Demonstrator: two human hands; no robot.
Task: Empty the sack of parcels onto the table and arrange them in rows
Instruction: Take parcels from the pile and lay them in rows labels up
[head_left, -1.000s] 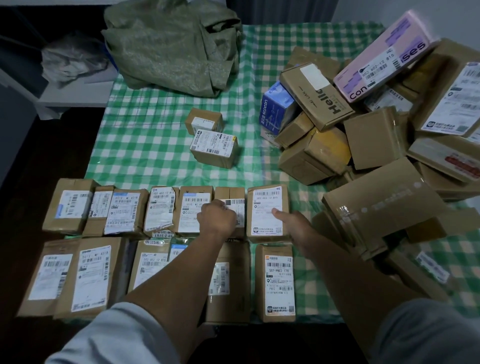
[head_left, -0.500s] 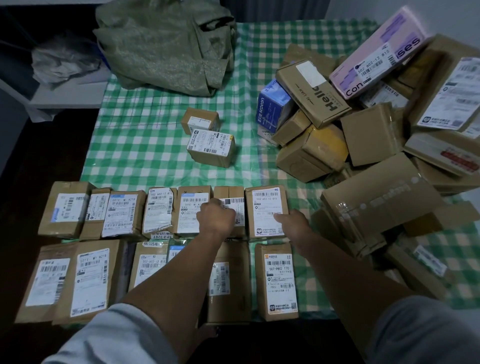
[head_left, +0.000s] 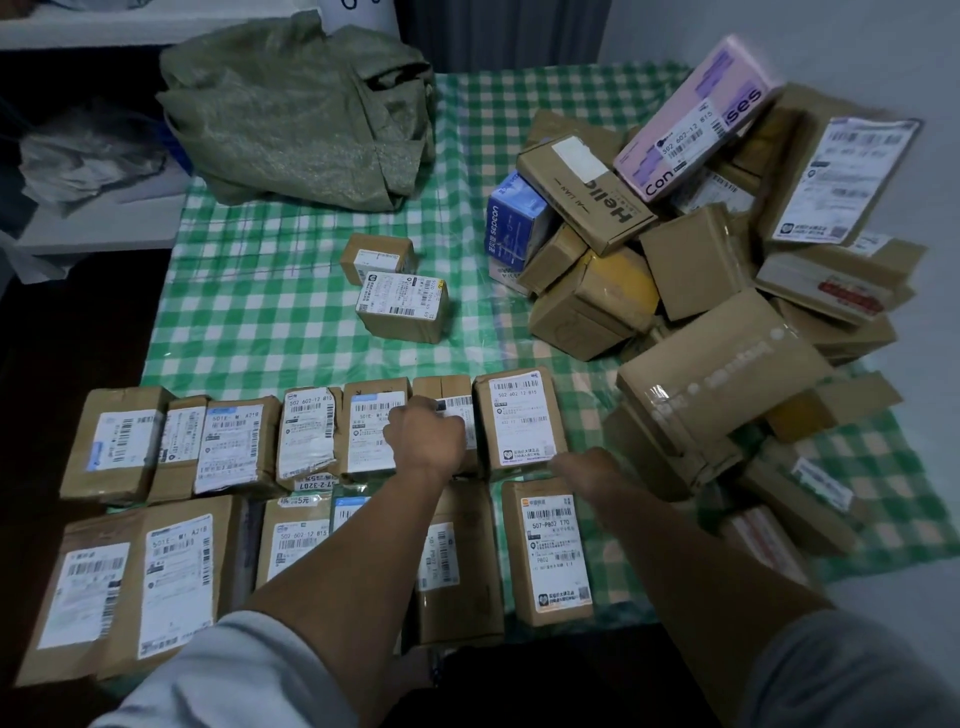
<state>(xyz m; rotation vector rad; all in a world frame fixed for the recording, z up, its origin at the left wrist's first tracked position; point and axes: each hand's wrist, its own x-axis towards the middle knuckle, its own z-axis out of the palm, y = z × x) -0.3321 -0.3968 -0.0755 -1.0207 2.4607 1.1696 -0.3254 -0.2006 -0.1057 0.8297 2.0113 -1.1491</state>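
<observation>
Both hands (head_left: 426, 436) rest on rowed parcels (head_left: 519, 415), fingers hidden; grip unclear.

Two rows of parcels lie along the near edge of the surface (head_left: 291, 322), the far row (head_left: 311, 436) directly behind the near row (head_left: 332, 561). Two small boxes (head_left: 400, 296) sit mid-surface. Sack (head_left: 296, 109) far left; heaped parcels (head_left: 701, 260) right.

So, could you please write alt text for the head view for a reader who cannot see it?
Two bare hands, left hand and right hand, press on parcels in two rows along a green checked table. A loose pile of boxes sits right; an emptied green sack lies behind.
</observation>
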